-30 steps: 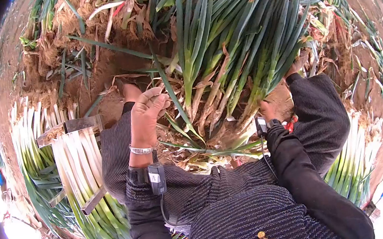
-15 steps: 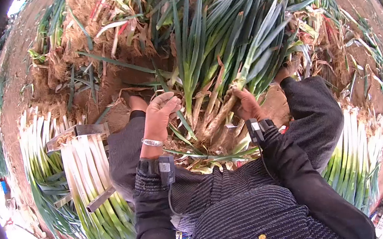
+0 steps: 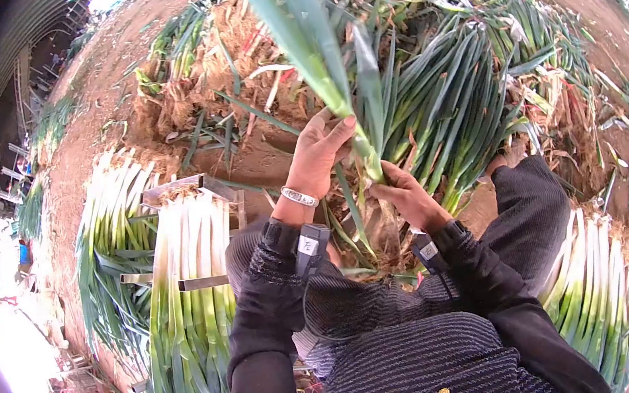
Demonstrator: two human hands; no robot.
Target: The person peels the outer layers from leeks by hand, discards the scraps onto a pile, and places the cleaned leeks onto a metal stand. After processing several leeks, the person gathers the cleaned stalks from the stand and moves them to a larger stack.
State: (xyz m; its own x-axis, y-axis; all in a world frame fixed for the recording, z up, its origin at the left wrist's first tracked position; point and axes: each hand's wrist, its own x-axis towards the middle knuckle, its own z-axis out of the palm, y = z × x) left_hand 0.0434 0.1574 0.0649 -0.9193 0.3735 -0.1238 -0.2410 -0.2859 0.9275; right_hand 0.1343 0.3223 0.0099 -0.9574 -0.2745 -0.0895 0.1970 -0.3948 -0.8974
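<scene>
A leek is raised in front of me, its blurred green leaves pointing up and away. My left hand is closed around its stalk, thumb on top. Just below, my right hand is closed on the lower stalk, where dry brown outer layers hang down; the root end is partly hidden. Behind my right hand lies a pile of untrimmed leeks with long green leaves.
Cleaned white-stalked leeks lie in a metal frame at my left, beside another bundle. More cleaned leeks lie at my right. Root and leaf scraps are heaped on the dirt ground ahead.
The leek in my right hand has come up off the pile and turned upright. My left hand has moved right and closed on its stalk. The view has shifted left.
</scene>
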